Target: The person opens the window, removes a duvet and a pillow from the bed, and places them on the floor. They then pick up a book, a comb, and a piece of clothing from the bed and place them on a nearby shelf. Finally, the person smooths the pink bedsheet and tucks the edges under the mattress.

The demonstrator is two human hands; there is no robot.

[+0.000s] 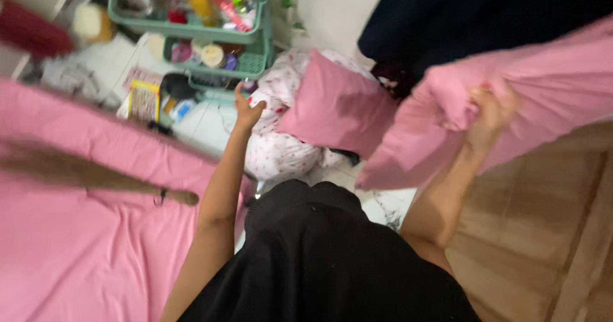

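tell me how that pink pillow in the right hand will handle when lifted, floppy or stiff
Probably floppy: the pink pillow bunches and creases where the right hand grips it. It seems light for its size, since one hand holds it in the air. The fabric looks soft rather than slippery, as the fingers dig into a fold.

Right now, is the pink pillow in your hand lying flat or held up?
Held up: the right hand grips the pink pillow in the air.
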